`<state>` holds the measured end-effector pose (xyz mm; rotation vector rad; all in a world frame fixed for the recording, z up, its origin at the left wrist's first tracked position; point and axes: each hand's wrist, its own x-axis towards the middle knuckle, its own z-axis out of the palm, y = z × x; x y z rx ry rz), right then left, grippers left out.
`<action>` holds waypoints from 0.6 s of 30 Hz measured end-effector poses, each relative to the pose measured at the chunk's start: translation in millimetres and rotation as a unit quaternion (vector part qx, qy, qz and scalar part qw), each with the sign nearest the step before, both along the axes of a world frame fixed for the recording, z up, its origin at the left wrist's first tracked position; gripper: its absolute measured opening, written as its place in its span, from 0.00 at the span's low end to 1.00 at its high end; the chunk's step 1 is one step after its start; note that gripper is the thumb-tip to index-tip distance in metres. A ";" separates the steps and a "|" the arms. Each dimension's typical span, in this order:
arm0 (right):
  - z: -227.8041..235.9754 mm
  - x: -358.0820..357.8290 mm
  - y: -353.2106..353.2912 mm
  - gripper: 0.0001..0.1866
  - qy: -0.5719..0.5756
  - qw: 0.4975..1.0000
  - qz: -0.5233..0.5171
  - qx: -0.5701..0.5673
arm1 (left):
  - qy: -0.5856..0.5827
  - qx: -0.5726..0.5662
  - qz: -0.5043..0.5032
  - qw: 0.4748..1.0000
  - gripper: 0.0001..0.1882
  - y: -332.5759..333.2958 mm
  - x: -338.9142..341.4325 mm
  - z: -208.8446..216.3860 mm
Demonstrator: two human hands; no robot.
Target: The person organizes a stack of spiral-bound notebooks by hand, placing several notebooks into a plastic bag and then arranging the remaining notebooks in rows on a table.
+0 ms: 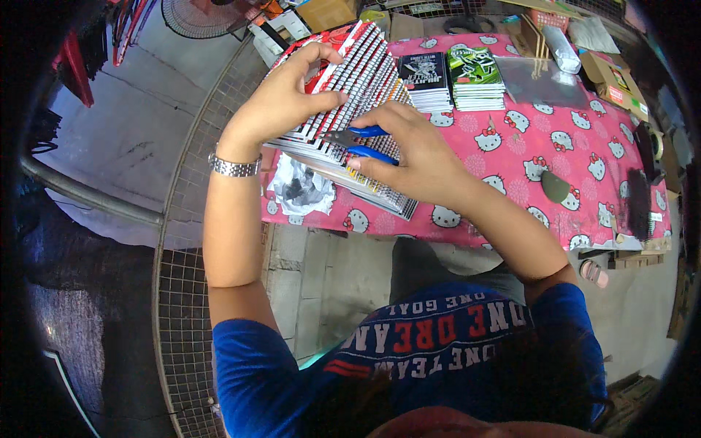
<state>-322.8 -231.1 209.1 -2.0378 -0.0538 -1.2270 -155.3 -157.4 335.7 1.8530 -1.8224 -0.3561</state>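
Pink tablecloth printed with white cartoon cat faces (467, 157) spreads under my work, a round wire-grilled fan (201, 16) standing on the far left side, a brown cardboard box (617, 82) over at the far right. And right up front, at the table's left end, sits the big one: a thick stack of wire-bound notebooks with red, black and white edges (376, 73), set at a slant. My left hand (288, 98), silver link watch (235, 167) at the wrist, lies over its top, fingers and thumb spread well apart. On the other side, my right hand (420, 150) grips blue-handled metal pliers (369, 131), handles parted, the nose pointing left at the bindings; whether it touches the wire, I can't tell. Just below the stack, a crumpled silvery-white wrapper (303, 191)! Beyond my right hand, black-covered booklets (425, 82) and green-covered booklets (476, 82) stand side by side in two neat piles.
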 end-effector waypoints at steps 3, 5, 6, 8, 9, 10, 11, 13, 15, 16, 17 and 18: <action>1.4 -1.9 -3.3 0.20 0.017 1.000 0.001 -0.024 | 0.026 -0.001 0.005 1.000 0.23 1.9 1.3 -4.2; 5.6 -2.5 -5.3 0.21 0.026 0.999 0.001 -0.042 | 0.025 -0.025 -0.006 0.999 0.23 2.7 0.5 -5.2; 7.0 -4.0 -4.9 0.21 0.026 0.999 0.002 -0.042 | 0.035 -0.024 -0.010 0.999 0.23 2.7 -2.3 -4.3; 8.7 -7.1 -3.6 0.21 0.027 0.999 -0.012 -0.016 | 0.045 -0.023 -0.013 0.999 0.23 2.7 -3.3 -3.9; 9.2 -6.4 -3.2 0.21 0.027 0.999 -0.012 -0.017 | 0.041 -0.027 -0.016 0.999 0.23 2.5 -2.2 -4.2; 9.8 -4.6 -2.5 0.21 0.015 1.000 -0.006 -0.018 | 0.037 -0.031 -0.020 0.999 0.23 2.3 -1.3 -4.5; 9.2 -3.7 -1.9 0.20 0.003 1.000 -0.001 -0.018 | 0.037 -0.029 -0.021 0.999 0.23 1.7 -0.8 -4.9; 6.3 -1.6 -3.6 0.17 -0.002 0.999 -0.008 -0.031 | 0.051 -0.031 -0.015 0.998 0.23 0.4 -0.4 -5.5; 6.0 -0.1 -7.1 0.15 -0.006 0.999 -0.013 -0.047 | 0.047 -0.019 -0.017 0.999 0.25 0.6 -3.6 -3.3; 6.4 -0.3 -9.0 0.13 0.105 0.981 0.123 0.104 | 0.042 -0.007 -0.018 0.999 0.27 0.8 -5.2 -2.3; 6.3 -0.7 -9.3 0.12 0.210 0.910 0.252 0.251 | 0.043 -0.006 -0.018 0.999 0.27 1.9 -5.5 -2.8; 7.5 -2.5 -8.0 0.12 0.210 0.910 0.252 0.253 | 0.027 -0.007 -0.021 0.999 0.27 3.1 -5.4 -3.2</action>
